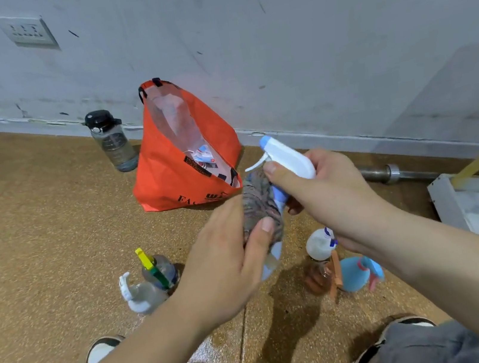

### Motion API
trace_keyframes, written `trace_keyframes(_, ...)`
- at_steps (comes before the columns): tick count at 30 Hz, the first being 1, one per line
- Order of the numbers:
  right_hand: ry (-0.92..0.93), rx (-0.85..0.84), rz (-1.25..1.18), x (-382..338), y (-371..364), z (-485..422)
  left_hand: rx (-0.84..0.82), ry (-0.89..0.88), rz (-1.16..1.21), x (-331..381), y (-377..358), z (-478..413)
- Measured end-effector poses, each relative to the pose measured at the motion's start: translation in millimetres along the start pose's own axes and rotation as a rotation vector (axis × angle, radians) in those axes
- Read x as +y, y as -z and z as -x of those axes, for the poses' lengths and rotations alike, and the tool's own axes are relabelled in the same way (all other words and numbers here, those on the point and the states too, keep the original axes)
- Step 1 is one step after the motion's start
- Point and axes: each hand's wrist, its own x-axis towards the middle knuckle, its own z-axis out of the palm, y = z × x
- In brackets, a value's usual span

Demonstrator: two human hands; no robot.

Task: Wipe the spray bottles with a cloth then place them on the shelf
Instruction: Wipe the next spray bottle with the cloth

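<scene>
A spray bottle [289, 157] is held in the air above the floor [35, 229], tilted so that its white trigger head points up and away and its base faces the person. The right hand [327, 189] is clasped round the neck just under the head, with the thumb laid across the front. The left hand [226, 265] is wrapped round the bottle's body, and a grey striped cloth [259, 203] is pinched between fingers and plastic. Only the pale base is seen below the cloth.

The bottle is judged to be light, thin-walled plastic; how full it is cannot be told. The body would probably give under a hard squeeze and may be slick if damp. The stiffer neck is therefore the safer place to be gripped, with fingers kept off the trigger so that nothing is sprayed. The cloth is soft and limp and can be moulded round the curve.

Other bottles are seen on the floor below the hands, among them a yellow-triggered bottle [158, 271] and a blue bottle [358, 274]. A white frame [445, 199] at the right edge is taken to be the shelf.
</scene>
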Motion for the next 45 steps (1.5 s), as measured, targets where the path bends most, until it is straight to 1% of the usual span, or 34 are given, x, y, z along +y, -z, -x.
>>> trace_keyframes(1,-0.014,0.024,-0.017,-2,2,-2,0.029,0.060,0.071,-1,1,-1)
trace_keyframes(2,-0.031,0.055,-0.039,-2,4,-6,0.056,0.163,0.165,-4,2,-2)
trace_keyframes(3,-0.051,0.087,-0.063,-3,7,-9,0.080,0.328,0.283,-5,1,-4)
trace_keyframes(4,-0.068,0.114,-0.083,-2,9,-12,0.089,0.545,0.450,-4,1,-6)
trace_keyframes(5,-0.082,0.133,-0.105,0,11,-14,0.060,0.762,0.647,-5,-1,-7)
trace_keyframes(6,-0.094,0.142,-0.125,1,13,-16,0.026,0.912,0.834,-3,-4,-7)
trace_keyframes(7,-0.104,0.138,-0.134,2,14,-17,0.009,0.994,0.981,0,-5,-7)
trace_keyframes(8,-0.114,0.121,-0.128,1,15,-18,0.007,1.004,1.054,3,-5,-7)
trace_keyframes(9,-0.120,0.088,-0.111,0,16,-19,0.018,0.977,1.046,6,-3,-8)
trace_keyframes(11,-0.144,-0.021,-0.107,-5,18,-19,0.082,0.946,0.925,8,2,-12)
trace_keyframes(14,-0.231,-0.173,-0.164,-13,22,-18,0.163,0.945,0.760,-3,6,-14)
trace_keyframes(16,-0.256,-0.183,-0.167,-13,20,-15,0.238,0.951,0.619,-12,6,-14)
trace_keyframes(18,-0.283,-0.145,-0.160,-10,16,-13,0.295,0.881,0.520,-17,3,-13)
trace_keyframes(20,-0.313,-0.108,-0.166,-8,14,-12,0.309,0.718,0.437,-12,3,-14)
trace_keyframes(21,-0.324,-0.095,-0.173,-7,12,-12,0.288,0.582,0.360,-9,4,-13)
trace_keyframes(22,-0.327,-0.091,-0.179,-6,10,-11,0.240,0.410,0.262,-3,5,-11)
trace_keyframes(24,-0.314,-0.099,-0.165,-2,3,-8,0.026,0.118,0.020,10,-2,-3)
trace_keyframes(25,-0.299,-0.107,-0.138,1,0,-5,-0.072,0.034,-0.071,18,-6,3)
trace_keyframes(26,-0.279,-0.112,-0.102,3,-3,-3,-0.134,-0.002,-0.139,21,-9,7)
trace_keyframes(28,-0.244,-0.113,-0.084,4,-6,1,-0.160,-0.022,-0.248,13,-10,8)
trace_keyframes(30,-0.222,-0.109,-0.135,1,-4,3,-0.093,-0.004,-0.277,-6,-5,5)
trace_keyframes(31,-0.211,-0.099,-0.151,-1,-3,3,-0.069,0.043,-0.234,-15,-2,2)
trace_keyframes(34,-0.198,-0.069,-0.142,-1,-2,4,-0.030,0.259,0.065,-24,-1,-6)
trace_keyframes(35,-0.202,-0.068,-0.135,2,-3,4,-0.025,0.293,0.118,-22,-4,-5)
trace_keyframes(36,-0.207,-0.073,-0.125,4,-5,4,-0.031,0.268,0.087,-16,-6,-4)
trace_keyframes(39,-0.207,-0.127,-0.045,10,-9,6,-0.095,0.029,-0.196,2,-12,6)
trace_keyframes(41,-0.203,-0.158,-0.016,8,-12,9,-0.091,-0.056,-0.248,2,-8,6)
trace_keyframes(43,-0.177,-0.161,-0.021,8,-11,9,-0.030,-0.050,-0.214,-6,-2,1)
trace_keyframes(44,-0.167,-0.141,-0.035,7,-9,9,-0.001,-0.010,-0.176,-10,1,-1)
trace_keyframes(45,-0.170,-0.116,-0.051,6,-8,9,0.018,0.056,-0.087,-17,3,-3)
